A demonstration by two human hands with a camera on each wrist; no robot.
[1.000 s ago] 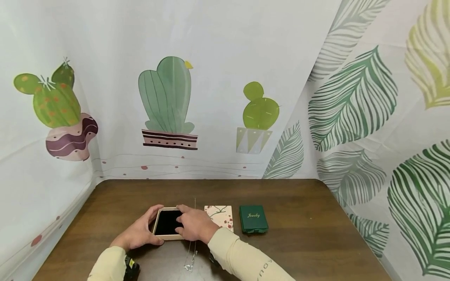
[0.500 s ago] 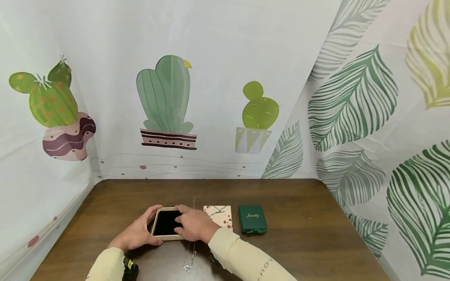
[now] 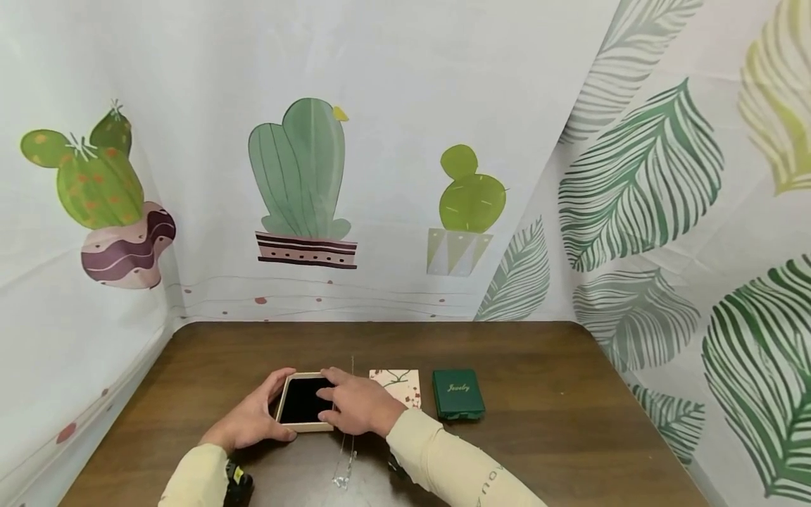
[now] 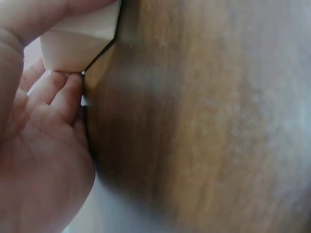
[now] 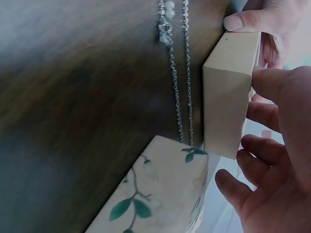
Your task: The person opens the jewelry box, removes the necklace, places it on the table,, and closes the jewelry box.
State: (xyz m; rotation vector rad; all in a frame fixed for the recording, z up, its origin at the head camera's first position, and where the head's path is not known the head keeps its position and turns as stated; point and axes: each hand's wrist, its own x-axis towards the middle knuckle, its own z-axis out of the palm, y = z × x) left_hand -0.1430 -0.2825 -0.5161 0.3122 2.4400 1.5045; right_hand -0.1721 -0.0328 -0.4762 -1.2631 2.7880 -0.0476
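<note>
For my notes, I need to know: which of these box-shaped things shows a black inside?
The pale-rimmed box between the left hand and the right hand; the flowered one and the green one marked Jewelry show only their outsides.

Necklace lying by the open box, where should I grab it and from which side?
I'd pinch the necklace by the shiny cluster at its near end, from above, on the person's side. That end lies apart from the boxes; farther up, its thin strands pass under the right hand, close beside the open box, probably leaving less finger room.
</note>
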